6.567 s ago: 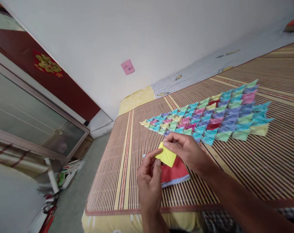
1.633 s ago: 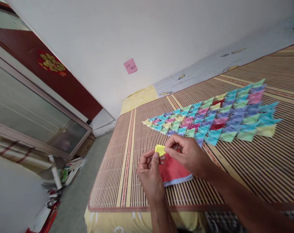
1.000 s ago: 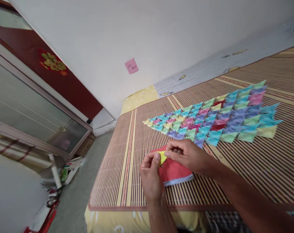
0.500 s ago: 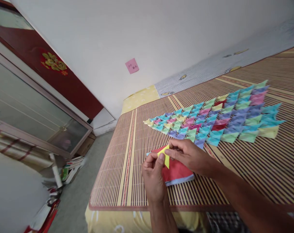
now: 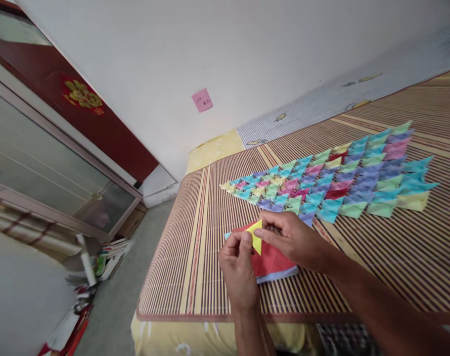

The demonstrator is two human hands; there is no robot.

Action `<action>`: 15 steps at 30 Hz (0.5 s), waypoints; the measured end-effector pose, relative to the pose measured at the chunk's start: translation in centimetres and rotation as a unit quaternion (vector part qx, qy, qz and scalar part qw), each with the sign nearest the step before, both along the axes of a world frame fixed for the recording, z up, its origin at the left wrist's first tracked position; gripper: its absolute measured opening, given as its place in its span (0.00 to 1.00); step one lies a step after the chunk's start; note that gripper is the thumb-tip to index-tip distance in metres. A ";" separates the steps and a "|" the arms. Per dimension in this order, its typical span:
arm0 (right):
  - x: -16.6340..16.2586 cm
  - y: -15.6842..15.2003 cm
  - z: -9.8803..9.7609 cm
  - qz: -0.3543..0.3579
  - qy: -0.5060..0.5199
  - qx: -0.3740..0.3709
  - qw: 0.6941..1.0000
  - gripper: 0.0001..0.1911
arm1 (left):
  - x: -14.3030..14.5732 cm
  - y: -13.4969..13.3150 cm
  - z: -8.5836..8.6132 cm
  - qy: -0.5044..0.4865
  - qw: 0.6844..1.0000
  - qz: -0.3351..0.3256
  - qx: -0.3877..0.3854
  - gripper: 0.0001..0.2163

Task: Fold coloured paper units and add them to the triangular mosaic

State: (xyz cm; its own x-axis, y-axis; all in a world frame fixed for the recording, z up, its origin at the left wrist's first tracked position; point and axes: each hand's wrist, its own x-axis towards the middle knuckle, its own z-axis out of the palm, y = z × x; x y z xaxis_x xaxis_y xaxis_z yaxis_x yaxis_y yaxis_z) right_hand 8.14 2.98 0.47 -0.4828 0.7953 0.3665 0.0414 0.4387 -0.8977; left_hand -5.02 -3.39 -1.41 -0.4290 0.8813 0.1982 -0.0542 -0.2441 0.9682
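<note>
A small piece of folded yellow paper point(image 5: 257, 241) is pinched between both of my hands. My left hand point(image 5: 240, 262) grips its left corner between thumb and fingers. On its right edge, the thumb and curled fingers of my right hand point(image 5: 290, 237) are closed. Beneath the hands lies a stack of square paper sheets point(image 5: 275, 262), red on top with pale blue showing at the edges. Just beyond, a large triangular array of folded paper pieces point(image 5: 332, 175) in blue, green, purple, pink, red and yellow is spread in rows.
Everything rests on a striped mat point(image 5: 180, 247) over a bed with a yellow sheet point(image 5: 217, 338). A pink note point(image 5: 202, 100) is stuck to the white wall. To the left stand a glass-panelled door point(image 5: 50, 153) and clutter point(image 5: 84, 291) on the floor.
Both hands have shifted very slightly to the right with the yellow paper, whose lower point looks a little shorter. The stack and the folded pieces stay in place.
</note>
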 end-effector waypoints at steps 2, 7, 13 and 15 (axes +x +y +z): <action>0.0 0.1 0.1 0.008 0.011 -0.008 1.000 0.15 | 0.1 0.0 0.1 -0.021 1.000 -0.007 -0.003 0.14; 0.0 0.4 0.0 0.062 0.081 -0.090 0.991 0.16 | 0.3 0.0 0.7 -0.141 0.988 -0.069 0.015 0.09; 0.3 0.6 -0.3 0.116 0.143 -0.168 0.968 0.22 | 0.3 -0.3 1.2 -0.158 0.979 -0.120 0.041 0.07; 0.3 0.6 -0.4 0.127 0.160 -0.177 0.963 0.22 | 0.3 -0.3 1.2 -0.144 0.981 -0.124 0.043 0.06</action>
